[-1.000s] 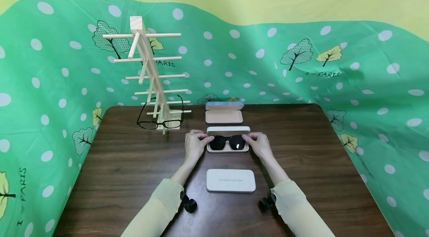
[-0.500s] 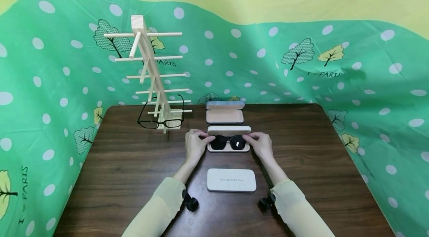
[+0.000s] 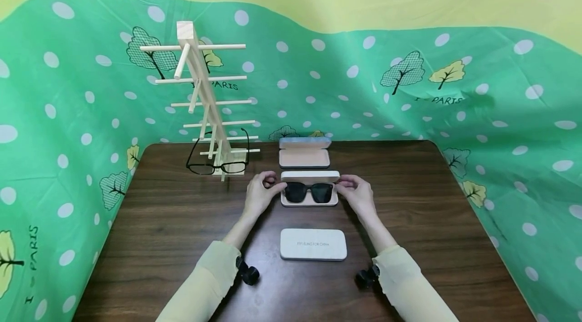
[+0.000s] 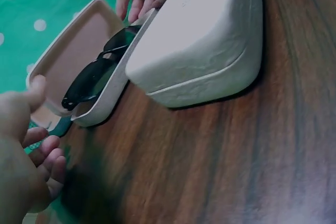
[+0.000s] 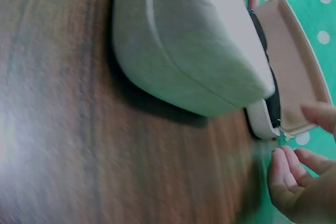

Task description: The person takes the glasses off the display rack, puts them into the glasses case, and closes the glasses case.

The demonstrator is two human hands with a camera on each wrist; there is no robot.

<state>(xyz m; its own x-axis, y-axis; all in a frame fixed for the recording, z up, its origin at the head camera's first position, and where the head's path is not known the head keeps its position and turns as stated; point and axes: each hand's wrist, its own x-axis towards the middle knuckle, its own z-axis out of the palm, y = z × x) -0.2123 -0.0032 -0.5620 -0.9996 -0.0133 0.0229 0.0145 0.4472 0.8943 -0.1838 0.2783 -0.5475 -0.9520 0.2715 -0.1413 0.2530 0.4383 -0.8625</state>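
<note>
Pale yellow long sleeves, black wrist cameras, bare hands.

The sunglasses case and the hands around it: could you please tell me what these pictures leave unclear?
- Head view: whether the left hand and right hand touch the open case or the sunglasses; too small to tell.
- Head view: the print on the closed case; too small to read.
- Left wrist view: the closed case hides the sunglasses' far end.
- Right wrist view: the closed case hides most of the sunglasses; the table is blurred.
</note>
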